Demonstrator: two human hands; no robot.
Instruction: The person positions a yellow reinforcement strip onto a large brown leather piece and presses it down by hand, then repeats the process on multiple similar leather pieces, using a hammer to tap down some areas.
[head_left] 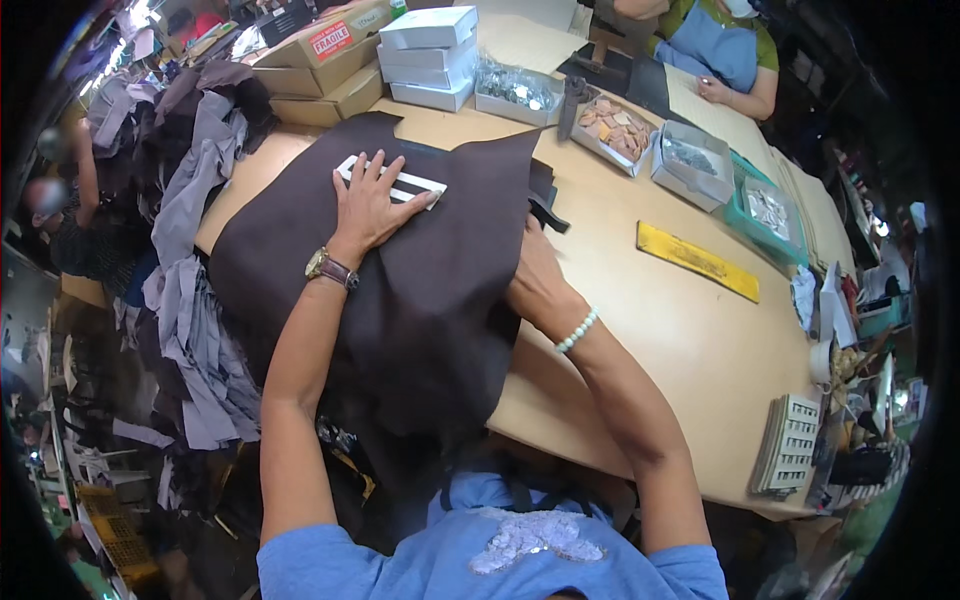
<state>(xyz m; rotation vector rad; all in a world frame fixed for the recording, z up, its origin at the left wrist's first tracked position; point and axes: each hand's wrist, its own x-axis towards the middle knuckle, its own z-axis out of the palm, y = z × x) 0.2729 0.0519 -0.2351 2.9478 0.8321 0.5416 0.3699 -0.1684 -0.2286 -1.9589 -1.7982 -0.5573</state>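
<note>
Our two hands are apart: the left hand point(370, 207), fingers spread, presses flat on one white slotted plate point(424, 183) atop one dark brown sheet point(290, 215) on the left of the table point(600, 300). The right hand point(541, 275) is at the sheet's right edge, fingers partly hidden; we cannot tell its grip. We count one yellow bar point(697, 261) at right, three stacked white boxes point(430, 65) far off, and one red-and-white printed label point(332, 40) beside them.

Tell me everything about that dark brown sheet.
The dark brown sheet looks like smooth leather, irregular in outline. It lies rumpled on the table, its near part drooping over the edge. A white slotted plate rests on it under the left hand; the right hand is at its right edge, partly hidden.
</note>
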